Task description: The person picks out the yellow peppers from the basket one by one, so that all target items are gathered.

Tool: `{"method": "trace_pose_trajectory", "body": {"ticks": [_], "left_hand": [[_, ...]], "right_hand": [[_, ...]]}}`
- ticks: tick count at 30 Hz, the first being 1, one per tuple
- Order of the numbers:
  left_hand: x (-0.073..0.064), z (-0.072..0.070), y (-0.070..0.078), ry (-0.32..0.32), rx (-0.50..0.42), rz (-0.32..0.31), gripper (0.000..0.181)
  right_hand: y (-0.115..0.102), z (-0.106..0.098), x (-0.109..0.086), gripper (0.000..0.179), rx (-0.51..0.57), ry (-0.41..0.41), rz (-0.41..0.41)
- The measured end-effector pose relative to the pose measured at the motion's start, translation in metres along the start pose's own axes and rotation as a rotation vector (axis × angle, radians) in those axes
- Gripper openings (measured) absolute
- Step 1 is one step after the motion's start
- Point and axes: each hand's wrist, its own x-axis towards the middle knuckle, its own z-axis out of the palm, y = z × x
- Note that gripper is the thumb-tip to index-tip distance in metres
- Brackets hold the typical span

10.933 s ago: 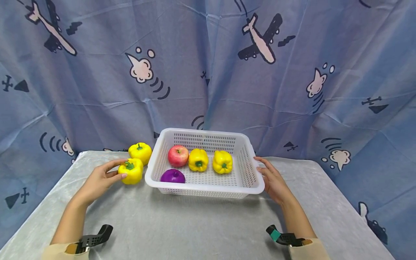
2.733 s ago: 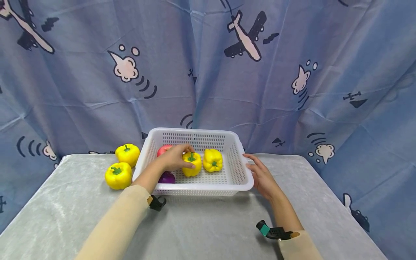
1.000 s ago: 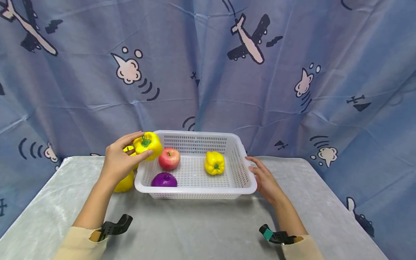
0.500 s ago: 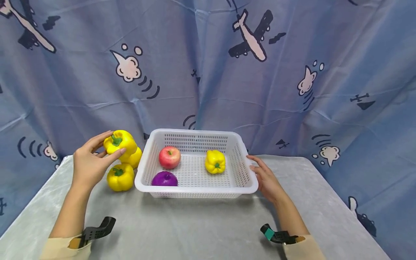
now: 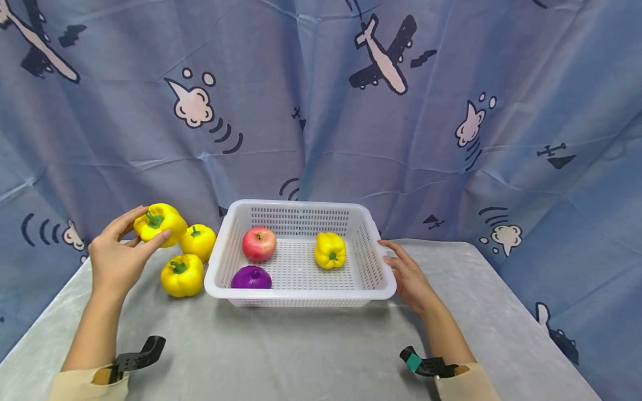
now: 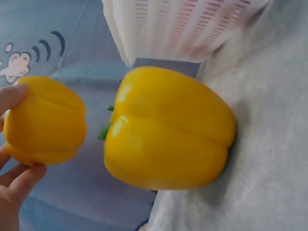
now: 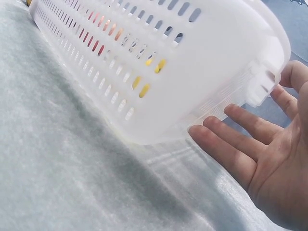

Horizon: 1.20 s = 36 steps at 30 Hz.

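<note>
In the head view my left hand (image 5: 114, 260) holds a yellow bell pepper (image 5: 169, 218) between thumb and fingers, raised at the left of the table. Two more yellow bell peppers rest below and beside it, a rear one (image 5: 199, 243) and a front one (image 5: 183, 276). My right hand (image 5: 412, 281) touches the right end of the white plastic basket (image 5: 301, 293). In the right wrist view its fingers (image 7: 240, 137) are fairly straight beside and under the rim. Inside the basket lie a red apple (image 5: 259, 244), a purple onion-like vegetable (image 5: 252, 277) and a yellow bell pepper (image 5: 330, 250).
A grey cloth covers the table (image 5: 301, 351). Behind it hangs a blue curtain (image 5: 271, 111) printed with airplanes. The basket's left wall stands close to the loose peppers.
Earlier, my left hand reached into the basket and lifted a yellow bell pepper out. Over the last second it has carried that pepper left, past the two on the table. The right hand stays at the basket.
</note>
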Motion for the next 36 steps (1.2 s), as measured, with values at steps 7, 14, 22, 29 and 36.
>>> {"method": "trace_pose_trajectory", "body": {"ticks": [7,14,22,29,36], "left_hand": [[0.003,0.000,-0.014,0.029,0.006,-0.033,0.058],[0.004,0.004,-0.025,0.008,0.012,-0.061,0.060],[0.003,0.007,-0.035,0.006,0.055,-0.096,0.059],[0.005,0.011,-0.049,-0.024,0.068,-0.137,0.061],[0.001,0.009,-0.057,-0.076,0.125,-0.112,0.061]], "right_hand": [[0.000,-0.001,0.000,0.038,0.000,-0.005,-0.005],[-0.001,-0.001,-0.001,0.040,0.002,0.012,0.002],[0.000,0.000,0.000,0.040,0.003,0.020,0.014],[-0.001,-0.001,-0.001,0.039,0.003,0.017,0.009],[-0.001,0.000,0.000,0.038,0.002,0.025,0.019]]}}
